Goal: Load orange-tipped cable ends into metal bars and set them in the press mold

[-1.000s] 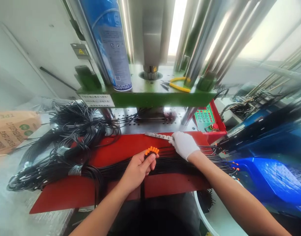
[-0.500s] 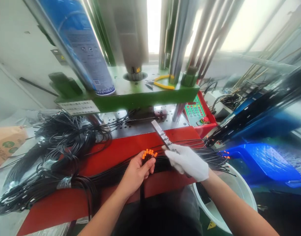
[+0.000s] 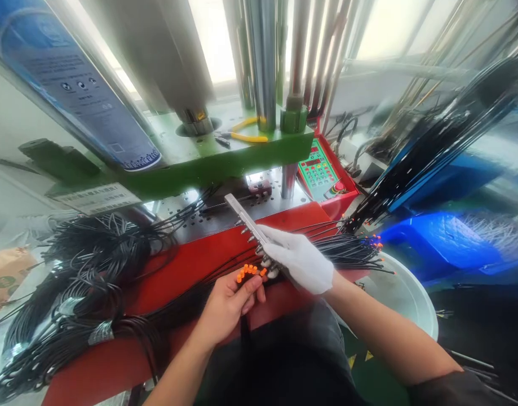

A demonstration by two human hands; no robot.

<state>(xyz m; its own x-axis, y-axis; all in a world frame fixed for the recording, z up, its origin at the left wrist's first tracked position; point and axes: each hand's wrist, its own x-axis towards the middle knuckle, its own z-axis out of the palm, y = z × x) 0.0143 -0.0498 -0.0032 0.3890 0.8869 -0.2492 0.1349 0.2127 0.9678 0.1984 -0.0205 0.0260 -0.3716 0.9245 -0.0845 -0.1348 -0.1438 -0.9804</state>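
My bare left hand is closed around a small bunch of black cables whose orange tips stick up in a row above the thumb. In my white-gloved right hand is a flat metal bar with a row of small metal pieces along its lower side. The bar slants from the glove up and to the left. Its near end is close to the orange tips; whether they touch, I cannot tell. Behind both hands a long bundle of black cables lies across the red table.
A green press stands ahead, with yellow-handled pliers and a blue spray can on it. Coiled black cables cover the left. To the right are a red control box, a white bucket and a blue bin.
My right hand has moved left and turned the bar, so its metal pieces now face down toward the orange tips. My left hand keeps its hold. The camera view has shifted to the right.
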